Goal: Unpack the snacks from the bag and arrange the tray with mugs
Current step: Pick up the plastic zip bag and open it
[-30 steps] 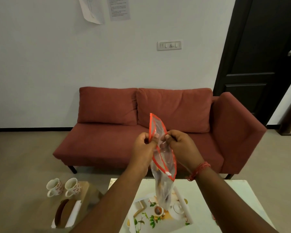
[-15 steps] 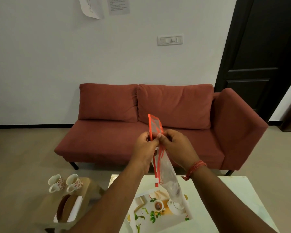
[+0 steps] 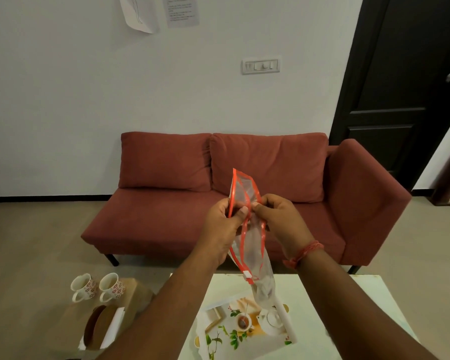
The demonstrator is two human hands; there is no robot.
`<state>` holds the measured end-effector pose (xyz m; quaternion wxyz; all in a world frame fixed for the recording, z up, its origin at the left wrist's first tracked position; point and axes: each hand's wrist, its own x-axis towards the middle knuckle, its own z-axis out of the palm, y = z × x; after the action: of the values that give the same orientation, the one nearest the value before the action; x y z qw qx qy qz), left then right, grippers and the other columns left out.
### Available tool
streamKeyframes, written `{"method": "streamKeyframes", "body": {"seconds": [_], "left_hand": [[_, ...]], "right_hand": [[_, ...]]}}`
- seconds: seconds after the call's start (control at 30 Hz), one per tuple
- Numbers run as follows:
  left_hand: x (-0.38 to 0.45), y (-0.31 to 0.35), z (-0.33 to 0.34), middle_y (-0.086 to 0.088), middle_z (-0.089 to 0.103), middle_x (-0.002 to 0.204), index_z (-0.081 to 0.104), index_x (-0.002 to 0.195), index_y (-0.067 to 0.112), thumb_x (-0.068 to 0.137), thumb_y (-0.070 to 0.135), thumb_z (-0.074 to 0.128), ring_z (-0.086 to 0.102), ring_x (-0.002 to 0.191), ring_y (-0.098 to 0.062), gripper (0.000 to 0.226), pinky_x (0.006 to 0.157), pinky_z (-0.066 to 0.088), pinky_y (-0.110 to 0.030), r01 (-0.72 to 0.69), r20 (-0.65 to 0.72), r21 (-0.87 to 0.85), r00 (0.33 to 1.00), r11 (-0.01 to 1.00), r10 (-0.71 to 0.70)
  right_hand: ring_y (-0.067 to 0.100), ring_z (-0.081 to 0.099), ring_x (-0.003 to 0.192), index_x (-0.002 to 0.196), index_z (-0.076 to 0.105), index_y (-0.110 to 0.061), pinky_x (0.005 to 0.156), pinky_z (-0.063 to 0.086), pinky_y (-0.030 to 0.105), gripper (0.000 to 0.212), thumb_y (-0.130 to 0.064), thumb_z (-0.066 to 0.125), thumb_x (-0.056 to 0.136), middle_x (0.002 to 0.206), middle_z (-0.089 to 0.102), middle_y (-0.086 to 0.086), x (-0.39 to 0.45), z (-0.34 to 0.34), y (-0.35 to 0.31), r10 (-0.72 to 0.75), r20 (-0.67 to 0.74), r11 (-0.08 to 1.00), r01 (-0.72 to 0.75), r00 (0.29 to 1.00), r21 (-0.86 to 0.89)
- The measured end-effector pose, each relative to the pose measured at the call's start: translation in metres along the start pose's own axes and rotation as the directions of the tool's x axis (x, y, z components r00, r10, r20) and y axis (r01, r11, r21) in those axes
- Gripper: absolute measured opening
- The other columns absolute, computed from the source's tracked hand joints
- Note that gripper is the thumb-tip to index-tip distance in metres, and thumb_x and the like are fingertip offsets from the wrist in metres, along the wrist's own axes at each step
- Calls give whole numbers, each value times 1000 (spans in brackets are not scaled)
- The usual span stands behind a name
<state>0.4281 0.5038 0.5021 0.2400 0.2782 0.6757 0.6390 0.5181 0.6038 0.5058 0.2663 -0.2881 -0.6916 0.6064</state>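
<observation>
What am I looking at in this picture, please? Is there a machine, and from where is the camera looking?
There is no machine. A person wears the camera on the head, so you see their own arms from above. The left hand and right hand pinch the red-edged mouth of a clear zip bag, held up in the air. Below is a white table with a printed tray. To the left, two flowered mugs stand on a low stool. Behind is a red sofa.

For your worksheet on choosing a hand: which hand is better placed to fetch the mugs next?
Left, probably. The two mugs stand low on the left, beside the left forearm. The right hand would have to cross over the bag. Both hands pinch the bag now, so the left hand must let go first.
</observation>
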Motion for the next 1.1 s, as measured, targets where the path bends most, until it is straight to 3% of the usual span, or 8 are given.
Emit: {"method": "streamKeyframes", "body": {"seconds": [0.13,0.33,0.57,0.73,0.83,0.9,1.03,1.1], "left_hand": [[1,2,-2,4,74,79,69,91,16,95,18,61,73,73,-8,9,62,56,-19,-4,-19,-14,1000,1000,4],[1,2,-1,0,74,84,68,97,10,96,17,60,74,77,-12,10,65,59,-24,4,-25,-79,1000,997,-6],[0,6,-5,-2,72,83,67,94,11,101,36,47,72,81,-17,33,75,61,-38,22,-66,-151,997,988,-33],[-3,7,-7,0,75,86,70,93,18,101,27,48,73,82,-17,25,69,61,-30,2,-80,-22,997,1000,-4],[-4,6,-5,-4,73,88,68,89,16,97,23,56,72,81,-20,16,62,60,-24,-23,-124,40,992,999,28],[-2,5,-6,-8,72,92,65,93,12,94,25,61,71,83,-23,14,65,61,-28,-43,-151,87,987,995,56],[-3,5,-5,2,71,85,65,92,18,92,32,64,70,75,-11,14,58,55,-16,-68,-135,107,987,992,83],[-2,3,-4,3,72,88,65,97,20,91,33,65,71,80,-12,14,66,59,-23,-60,-126,74,990,995,69]], "right_hand": [[18,60,70,88,67,-5,71,54,39,20,-21,58,96,81,70,13,-1,2,1,-74,17,995,75,997,-72],[9,61,65,86,68,-14,63,55,27,13,-23,63,94,75,69,2,-2,1,-3,-137,44,971,143,990,-190],[19,60,70,85,64,-10,70,55,44,14,-19,58,94,81,68,13,-5,3,-2,-129,-2,968,126,992,-216],[8,61,65,92,64,-13,59,48,22,13,-22,56,97,78,66,-2,-10,7,-2,-107,36,965,113,994,-237],[7,62,66,92,64,-15,59,47,19,12,-23,56,97,78,66,-4,-11,9,-4,-123,67,961,135,990,-240],[8,63,68,89,64,-18,62,47,20,13,-22,55,98,78,67,-4,-11,9,-4,-137,85,961,153,987,-232],[17,66,74,90,67,-20,71,56,35,22,-30,51,100,81,70,2,-9,10,-2,-152,104,965,171,983,-201],[24,68,80,92,67,-19,77,59,42,26,-38,50,99,84,71,6,-10,10,-3,-147,113,964,168,983,-207]]}}
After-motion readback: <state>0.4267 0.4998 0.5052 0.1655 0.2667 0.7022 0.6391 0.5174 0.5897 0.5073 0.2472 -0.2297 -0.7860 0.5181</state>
